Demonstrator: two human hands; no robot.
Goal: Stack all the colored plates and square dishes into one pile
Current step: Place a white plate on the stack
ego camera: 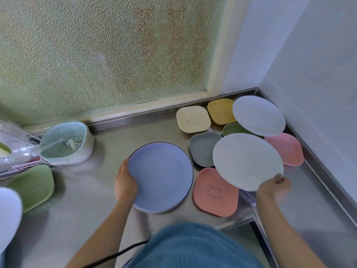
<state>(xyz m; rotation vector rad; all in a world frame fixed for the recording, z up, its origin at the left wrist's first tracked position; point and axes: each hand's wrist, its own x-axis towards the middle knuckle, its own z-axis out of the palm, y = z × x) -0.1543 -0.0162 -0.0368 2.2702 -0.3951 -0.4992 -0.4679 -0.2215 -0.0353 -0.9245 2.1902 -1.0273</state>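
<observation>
A blue round plate (161,176) tops a short pile on the steel counter, and my left hand (124,182) holds its left rim. My right hand (274,187) pinches the near edge of a pale grey round plate (247,161), lifted and tilted above the square dishes. Another pale round plate (258,115) rests at the back right over a green dish (230,129). Around them lie square dishes: cream (193,118), yellow (220,111), grey (202,148), pink (214,192) in front and pink (287,149) at the right.
A pale green strainer basket (66,142) stands at the left beside a wire rack (17,167). A green dish (32,187) and a white plate (7,215) lie at the far left edge. Frosted glass and a wall close the back and right.
</observation>
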